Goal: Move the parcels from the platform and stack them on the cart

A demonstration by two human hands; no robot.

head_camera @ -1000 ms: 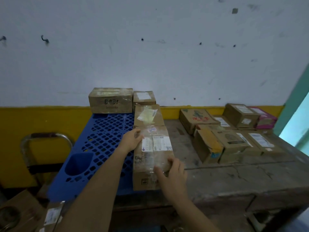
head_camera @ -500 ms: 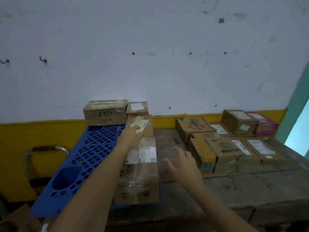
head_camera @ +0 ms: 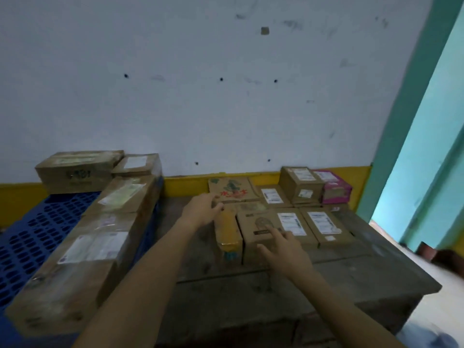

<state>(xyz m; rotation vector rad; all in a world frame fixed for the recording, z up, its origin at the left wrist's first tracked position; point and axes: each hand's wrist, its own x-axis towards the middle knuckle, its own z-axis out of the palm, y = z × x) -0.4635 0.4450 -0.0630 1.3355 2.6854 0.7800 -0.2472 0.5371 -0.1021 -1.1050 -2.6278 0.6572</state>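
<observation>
Reach | my left hand (head_camera: 200,209), fingers apart, nears yellow-sided parcel (head_camera: 227,232); my right hand (head_camera: 283,252), fingers spread, flanks it to lift two-handed

The cart (head_camera: 45,232) is blue, pierced with a grid of holes. The parcels (head_camera: 82,249) on it are brown cardboard with white labels. The worktop (head_camera: 251,292) is dull grey. One box (head_camera: 227,233) there has a yellow top, another (head_camera: 335,188) is magenta. The wall (head_camera: 200,96) is white above a yellow band (head_camera: 185,185); the doorframe (head_camera: 411,121) is teal.
</observation>
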